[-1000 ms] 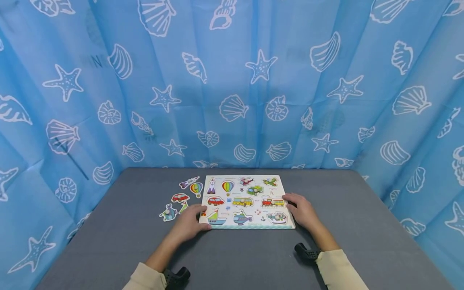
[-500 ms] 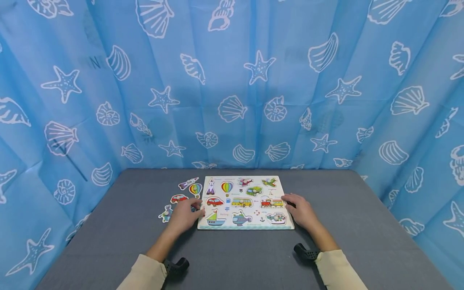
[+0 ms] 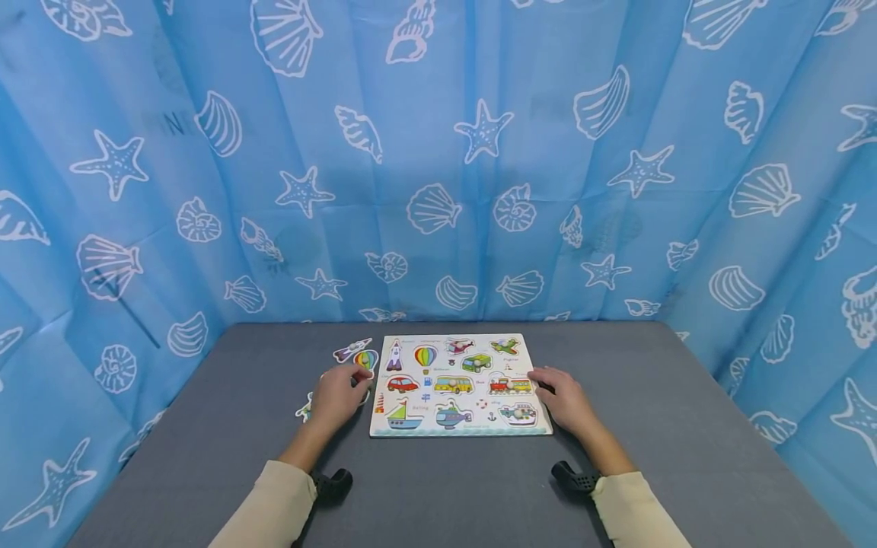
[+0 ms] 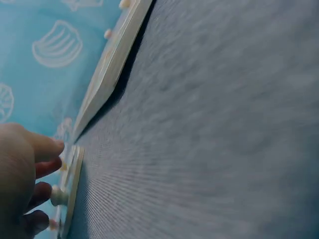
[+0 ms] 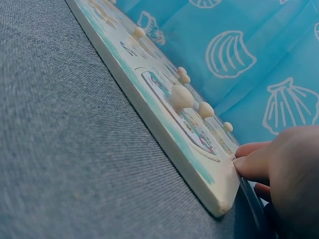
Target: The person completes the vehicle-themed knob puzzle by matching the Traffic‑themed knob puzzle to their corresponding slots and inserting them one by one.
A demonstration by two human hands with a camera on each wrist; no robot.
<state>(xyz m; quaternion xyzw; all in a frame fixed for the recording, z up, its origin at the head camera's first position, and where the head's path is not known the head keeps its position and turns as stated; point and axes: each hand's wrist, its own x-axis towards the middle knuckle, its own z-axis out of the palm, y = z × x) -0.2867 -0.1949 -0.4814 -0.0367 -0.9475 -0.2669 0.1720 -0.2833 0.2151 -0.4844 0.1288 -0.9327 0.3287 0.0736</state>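
Note:
A wooden peg puzzle board (image 3: 418,411) with printed vehicles lies on the grey table, several knobbed pieces seated in it. My left hand (image 3: 337,396) is over the loose pieces at the board's left, fingers loosely bent, fingertips close to the hot air balloon piece (image 3: 365,358). In the left wrist view its fingers are beside a piece's pale knob (image 4: 59,195), thumb held apart from them. Part of a green piece (image 3: 304,411) shows left of this hand; the red car piece is hidden beneath it. My right hand (image 3: 563,396) touches the board's right edge with thumb and forefinger.
A purple rocket piece (image 3: 352,349) lies behind the balloon piece, near the board's far left corner. Behind the table (image 3: 473,495) hangs a blue curtain (image 3: 438,289) with white shells and starfish. Black bands (image 3: 332,485) are worn on both wrists.
My left hand has let go of the board's left edge and moved left and farther back over the loose pieces. The right hand stays at the board's right edge.

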